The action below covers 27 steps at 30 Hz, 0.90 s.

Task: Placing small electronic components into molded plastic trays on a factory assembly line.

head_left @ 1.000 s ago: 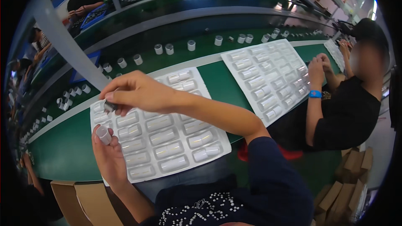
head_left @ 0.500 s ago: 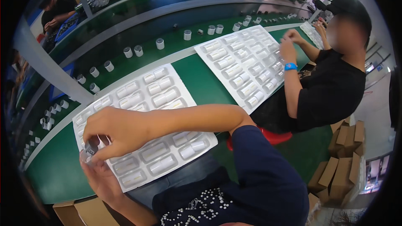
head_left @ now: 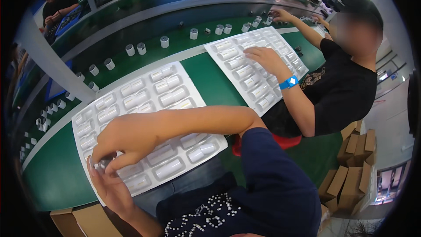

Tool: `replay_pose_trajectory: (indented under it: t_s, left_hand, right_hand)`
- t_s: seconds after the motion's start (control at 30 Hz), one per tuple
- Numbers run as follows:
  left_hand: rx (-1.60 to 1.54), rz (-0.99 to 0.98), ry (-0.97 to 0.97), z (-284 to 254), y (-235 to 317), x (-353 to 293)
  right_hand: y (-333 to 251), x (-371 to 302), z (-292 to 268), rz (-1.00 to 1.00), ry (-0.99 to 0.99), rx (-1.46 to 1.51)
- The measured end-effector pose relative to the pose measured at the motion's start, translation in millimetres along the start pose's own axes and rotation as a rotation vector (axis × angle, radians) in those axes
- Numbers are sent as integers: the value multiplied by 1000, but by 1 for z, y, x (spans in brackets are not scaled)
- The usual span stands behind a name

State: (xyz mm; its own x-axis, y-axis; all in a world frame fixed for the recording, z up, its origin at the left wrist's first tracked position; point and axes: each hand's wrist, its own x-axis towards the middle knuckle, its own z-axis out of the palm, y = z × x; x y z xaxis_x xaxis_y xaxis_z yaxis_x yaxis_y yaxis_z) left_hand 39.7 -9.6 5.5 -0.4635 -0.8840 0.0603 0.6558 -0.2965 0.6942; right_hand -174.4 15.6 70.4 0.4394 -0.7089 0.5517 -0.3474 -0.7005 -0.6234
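Note:
My right hand (head_left: 127,138) reaches across from the right, its thumb and fingers pinching a small grey cylindrical part (head_left: 104,164). From below, my left hand (head_left: 110,189) holds the same part with its fingertips; most of the part is hidden between the two hands. Under them lies a white moulded tray (head_left: 148,85), tilted to my view. White cylinders (head_left: 168,168) lie on their sides in its pockets, and my right forearm covers the tray's middle.
Beyond the tray runs a green belt (head_left: 180,44) with several upright white cylinders (head_left: 164,41). To the right, a co-worker (head_left: 342,79) leans over a second filled tray (head_left: 245,68). A grey post (head_left: 59,68) rises at left. Cardboard boxes (head_left: 351,180) stand at lower right.
Both my hands have shifted slightly right with the part, which is now more covered. The co-worker's hands have parted: one reaches toward the belt, the other is over their tray.

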Motion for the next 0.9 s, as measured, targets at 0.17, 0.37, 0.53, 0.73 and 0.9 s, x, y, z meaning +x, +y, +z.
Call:
replay_pose_trajectory:
  t_s: [0.17,0.37,0.53,0.73,0.9]
  left_hand:
    - [-164,-91,-68,-16,-2,0]
    - [-407,-247,-170,-12,-2,2]
    - [-162,-102,-4,-17,0,-11]
    - [-156,-156,76,16,5,-6]
    - [-103,-155,74,4,7,-12]
  right_hand:
    - [10,1,1,121,95,135]
    - [12,4,0,264,226,329]
    - [20,11,11,266,101,337]
    - [3,6,1,307,176,327]
    - [5,9,6,240,73,170]
